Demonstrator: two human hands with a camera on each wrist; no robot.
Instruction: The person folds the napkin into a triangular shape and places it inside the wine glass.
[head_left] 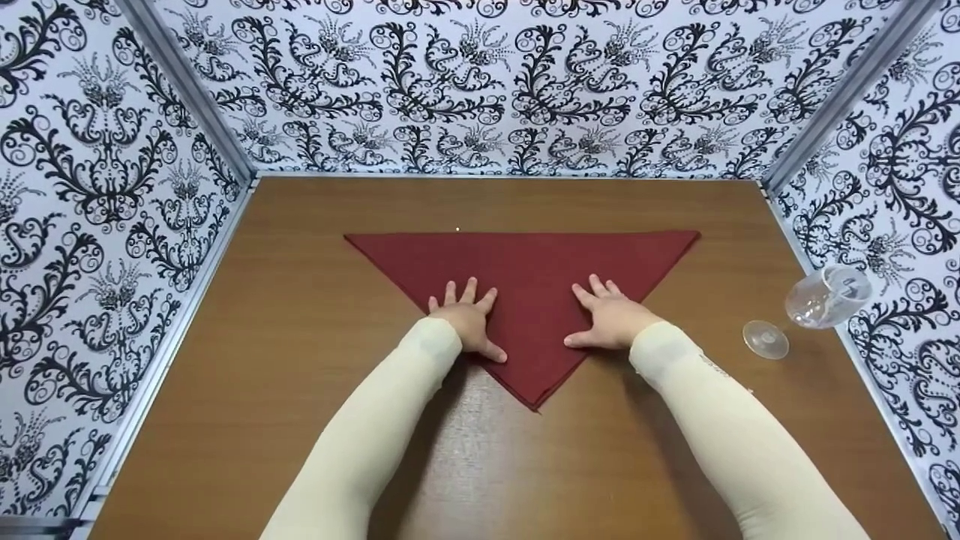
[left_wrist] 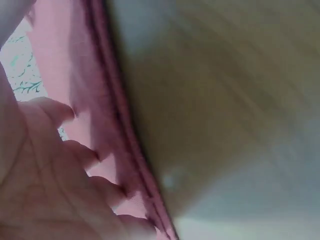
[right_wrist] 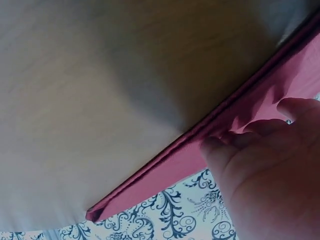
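Observation:
A dark red cloth napkin (head_left: 525, 300) lies folded into a triangle on the table, its long straight side at the back and its point toward the front. On its left slanting edge rests my left hand (head_left: 466, 322), fingers spread and pointing away. My right hand (head_left: 611, 321) lies flat on the right slanting edge, fingers also spread. In the left wrist view the fingertips (left_wrist: 107, 190) touch the cloth beside its layered edge. The right wrist view has the right hand (right_wrist: 275, 175) against the cloth, with a corner reaching out to the left.
A clear stemmed glass (head_left: 825, 296) stands at the right of the table, near the side wall, its round foot (head_left: 766, 340) on the wood. Patterned black-and-white walls (head_left: 480, 90) enclose the brown table (head_left: 285, 337) at the back and both sides.

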